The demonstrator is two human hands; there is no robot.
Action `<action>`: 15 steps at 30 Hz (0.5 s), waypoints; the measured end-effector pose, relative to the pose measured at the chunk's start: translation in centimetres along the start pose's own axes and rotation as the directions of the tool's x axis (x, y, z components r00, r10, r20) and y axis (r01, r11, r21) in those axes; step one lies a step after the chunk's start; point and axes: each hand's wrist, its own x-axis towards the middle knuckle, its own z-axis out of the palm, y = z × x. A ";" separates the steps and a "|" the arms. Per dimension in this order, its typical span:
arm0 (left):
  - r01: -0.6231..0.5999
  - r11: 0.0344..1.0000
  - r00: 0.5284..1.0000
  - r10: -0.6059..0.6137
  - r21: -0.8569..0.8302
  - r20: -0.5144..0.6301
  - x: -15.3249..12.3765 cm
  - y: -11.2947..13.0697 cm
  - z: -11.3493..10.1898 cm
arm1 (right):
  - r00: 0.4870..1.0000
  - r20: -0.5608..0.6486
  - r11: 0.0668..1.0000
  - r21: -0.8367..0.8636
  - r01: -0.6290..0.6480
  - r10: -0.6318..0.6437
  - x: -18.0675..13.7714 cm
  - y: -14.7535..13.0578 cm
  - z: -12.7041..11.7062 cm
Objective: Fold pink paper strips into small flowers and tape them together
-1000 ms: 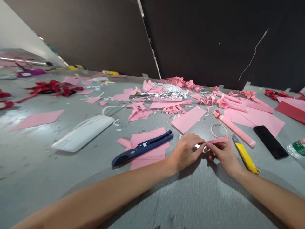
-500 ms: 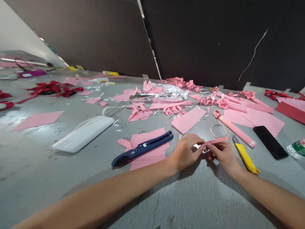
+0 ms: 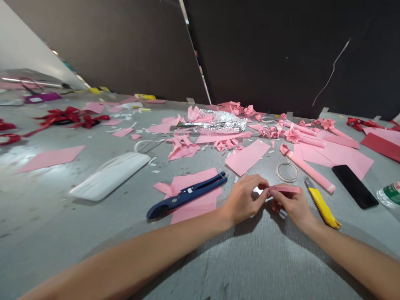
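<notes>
Between my two hands is a narrow strip of pink paper, folded or rolled at its left end. My left hand pinches that end between thumb and forefinger. The fingertips of my right hand grip the strip close by, nearly touching the left ones, and its free end points right. Just beyond my hands lies a roll of thin tape. A yellow utility knife rests right of my right hand. Left of my left hand, dark blue pliers-like cutters lie on pink paper sheets.
Pink paper tubes and folded paper flowers lie at the back right. A black phone and a bottle are at the right. Crumpled foil lies at the back, a white wrapped bundle and red ribbon bows at the left.
The pink strip has tilted: its right end dips lower and its broad side shows differently. Both hands stay in nearly the same place.
</notes>
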 end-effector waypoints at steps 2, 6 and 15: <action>0.006 1.000 1.000 -0.006 0.009 0.007 0.0 0.0 0.0 | 1.000 0.000 1.000 -0.003 0.006 -0.006 0.1 0.1 0.0; -0.008 1.000 1.000 0.008 0.021 0.006 -0.1 -0.1 0.1 | 1.000 -0.001 1.000 -0.009 -0.005 0.005 0.1 0.0 0.0; 0.007 1.000 1.000 -0.007 0.010 0.021 0.0 -0.2 0.1 | 1.000 -0.011 0.999 -0.026 -0.021 0.020 0.2 0.6 -0.1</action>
